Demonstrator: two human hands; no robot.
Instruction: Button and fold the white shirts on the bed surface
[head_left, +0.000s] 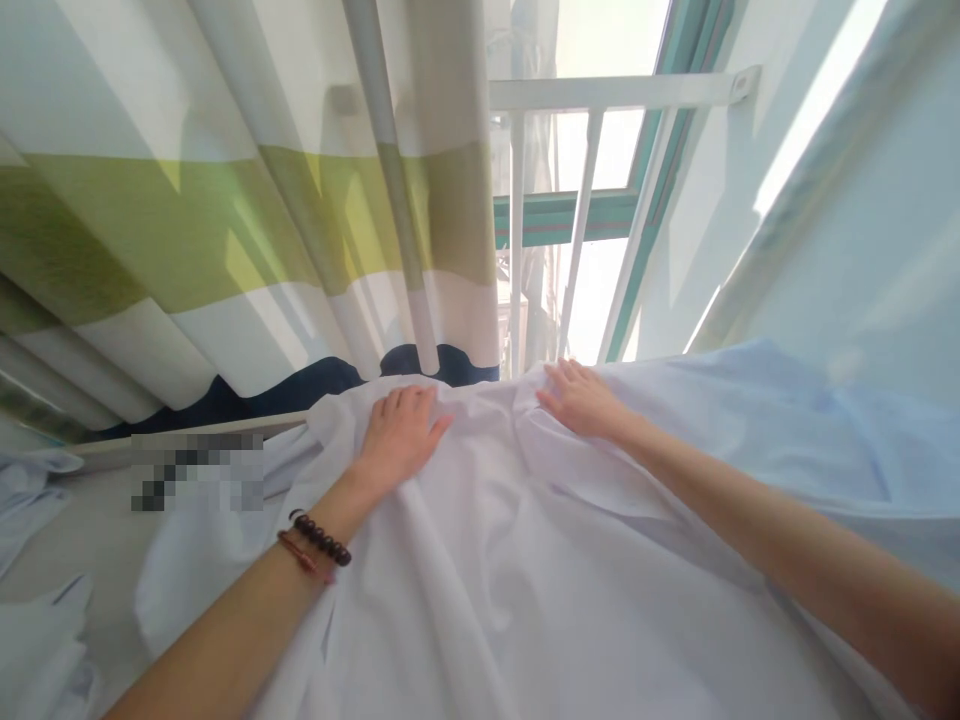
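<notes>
A large white sheet (525, 560) lies rumpled in front of me, reaching to the window. My left hand (397, 435) rests flat on its far edge with fingers stretched out; a dark bead bracelet (321, 538) and a red cord circle that wrist. My right hand (581, 398) lies flat on the same far edge a little to the right, fingers spread and pressed onto the cloth. Neither hand grips the fabric.
A striped curtain (247, 200) in white, green and navy hangs at the left. Behind the sheet's edge stands a white window guard rail (577, 200) with a teal frame. More white cloth (37, 640) lies at the lower left. A pale wall rises at right.
</notes>
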